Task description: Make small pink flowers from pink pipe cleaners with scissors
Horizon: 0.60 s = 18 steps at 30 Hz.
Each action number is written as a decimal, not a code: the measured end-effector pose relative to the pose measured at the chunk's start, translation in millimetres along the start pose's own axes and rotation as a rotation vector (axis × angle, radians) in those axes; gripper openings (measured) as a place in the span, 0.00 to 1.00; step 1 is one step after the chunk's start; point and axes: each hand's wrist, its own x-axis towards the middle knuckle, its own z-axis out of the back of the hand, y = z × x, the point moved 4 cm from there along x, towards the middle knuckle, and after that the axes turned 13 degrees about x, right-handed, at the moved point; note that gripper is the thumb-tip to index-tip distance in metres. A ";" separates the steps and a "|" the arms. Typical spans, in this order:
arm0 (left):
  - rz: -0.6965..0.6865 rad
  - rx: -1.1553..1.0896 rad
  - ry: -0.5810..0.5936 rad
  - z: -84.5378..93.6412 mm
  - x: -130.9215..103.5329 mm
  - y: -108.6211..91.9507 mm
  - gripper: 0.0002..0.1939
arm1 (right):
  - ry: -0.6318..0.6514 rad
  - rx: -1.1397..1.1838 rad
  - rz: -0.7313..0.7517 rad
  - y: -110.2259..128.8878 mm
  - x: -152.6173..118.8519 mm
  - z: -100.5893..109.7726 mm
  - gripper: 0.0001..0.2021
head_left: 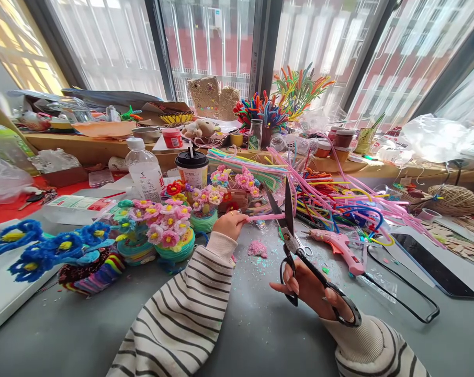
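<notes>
Between the fingertips of my left hand (231, 225) is a short pink pipe cleaner (266, 216), pointing right. My right hand (309, 288) has its thumb and fingers through the handles of large black scissors (290, 238). Their blades stand apart and point up and away, with the pipe cleaner's far end at the blades. Whether the blades touch it I cannot tell. A small heap of pink fluff clippings (258, 248) lies on the grey table (256, 319) just below. Left of my left hand stand pots of pipe-cleaner flowers, pink ones (170, 220) and blue ones (60, 246).
A pink glue gun (339, 246) and its black cord lie right of the scissors, near a phone (433, 262). Behind are bundled pink pipe cleaners (319, 183), a lidded cup (192, 167) and a plastic bottle (143, 167). A crowded ledge (115, 144) runs below the windows.
</notes>
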 end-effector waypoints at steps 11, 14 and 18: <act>0.026 0.061 0.137 -0.4 0.0 -5.6 0.13 | -0.117 -0.274 0.158 10.2 -7.6 4.6 0.18; 0.003 0.061 0.124 -3.6 0.2 -3.3 0.14 | -0.148 -0.295 0.173 10.9 -8.9 4.0 0.17; -0.025 0.042 0.072 -6.7 1.2 0.5 0.13 | -0.149 -0.299 0.165 10.4 -9.8 4.4 0.17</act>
